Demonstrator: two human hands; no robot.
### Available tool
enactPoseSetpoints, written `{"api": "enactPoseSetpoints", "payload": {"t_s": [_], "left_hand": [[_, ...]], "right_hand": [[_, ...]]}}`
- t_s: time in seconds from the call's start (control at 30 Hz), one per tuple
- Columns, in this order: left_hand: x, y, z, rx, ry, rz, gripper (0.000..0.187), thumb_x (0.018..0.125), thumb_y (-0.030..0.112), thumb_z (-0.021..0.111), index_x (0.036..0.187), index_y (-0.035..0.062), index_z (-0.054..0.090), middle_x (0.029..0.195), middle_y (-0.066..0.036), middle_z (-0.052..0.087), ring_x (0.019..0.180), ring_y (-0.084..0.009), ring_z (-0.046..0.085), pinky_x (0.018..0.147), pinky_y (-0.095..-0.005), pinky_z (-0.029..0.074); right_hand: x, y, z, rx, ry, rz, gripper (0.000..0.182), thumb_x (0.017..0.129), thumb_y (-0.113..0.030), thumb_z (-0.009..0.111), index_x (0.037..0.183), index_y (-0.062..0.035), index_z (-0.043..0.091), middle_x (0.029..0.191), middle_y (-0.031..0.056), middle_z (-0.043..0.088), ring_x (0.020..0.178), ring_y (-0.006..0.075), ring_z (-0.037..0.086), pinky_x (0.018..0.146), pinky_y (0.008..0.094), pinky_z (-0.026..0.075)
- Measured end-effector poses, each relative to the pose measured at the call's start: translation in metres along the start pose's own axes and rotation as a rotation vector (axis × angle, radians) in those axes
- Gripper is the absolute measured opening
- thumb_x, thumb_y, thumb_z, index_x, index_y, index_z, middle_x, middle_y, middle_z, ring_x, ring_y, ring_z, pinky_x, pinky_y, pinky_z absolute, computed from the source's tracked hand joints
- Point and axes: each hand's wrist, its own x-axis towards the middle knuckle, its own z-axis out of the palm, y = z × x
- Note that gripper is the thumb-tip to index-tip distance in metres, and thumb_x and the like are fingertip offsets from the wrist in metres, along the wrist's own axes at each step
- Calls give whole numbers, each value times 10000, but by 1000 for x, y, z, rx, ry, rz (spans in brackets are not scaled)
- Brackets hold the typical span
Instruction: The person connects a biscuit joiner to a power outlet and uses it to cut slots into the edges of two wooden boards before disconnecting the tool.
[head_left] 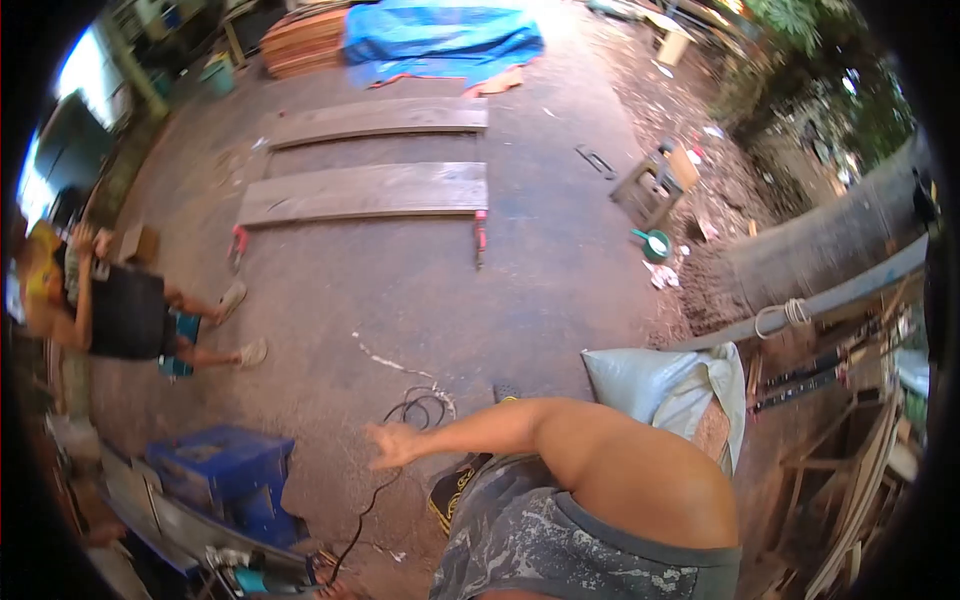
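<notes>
My right arm reaches across from the right, and my right hand [395,445] hangs over the floor with its fingers apart, holding nothing. Just beside it, a loosely coiled black cable [420,408] lies on the concrete. The cable runs down toward the bottom edge, where a small part of my left hand [337,591] seems to show; its fingers are cut off by the frame. Close to that hand is a cluttered group of tools with a teal part [250,580]. Patterned shorts [540,540] cover my legs.
Two long boards [365,192] [380,120] with red clamps [481,232] lie ahead. Another person [120,300] is at the left. Nearby are a blue stool [225,470], a pale sack [640,380], a wooden stool [655,185], a green bowl [656,245] and a blue tarp [440,40].
</notes>
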Motion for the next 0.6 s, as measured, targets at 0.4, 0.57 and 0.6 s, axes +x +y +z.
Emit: {"api": "enactPoseSetpoints", "payload": {"t_s": [0.4, 0.57, 0.6], "left_hand": [[33, -128, 108, -56, -630, -324, 684, 956, 460, 646, 1490, 69, 473, 1511, -221, 488, 1409, -382, 437, 1119, -499, 348], [38, -173, 214, -59, -911, -505, 694, 957, 444, 655, 1489, 43, 459, 1500, -230, 484, 1381, -389, 462, 1082, -497, 388], [41, -181, 233, -60, -962, -540, 696, 958, 440, 656, 1489, 38, 456, 1498, -231, 484, 1376, -391, 466, 1075, -496, 395]], "right_hand": [[-367, 357, -166, -31, 608, 1000, 899, 827, -490, 725, 1450, 72, 402, 1316, 319, 606, 1227, 446, 598, 1039, 487, 498], [-483, 367, -152, 189, 765, 1333, 878, 792, -425, 768, 1433, 64, 418, 1284, 326, 621, 1212, 451, 608, 1041, 490, 494], [-483, 377, -142, 206, 779, 1344, 878, 792, -425, 768, 1433, 64, 418, 1284, 326, 621, 1212, 451, 608, 1041, 490, 494]]}}
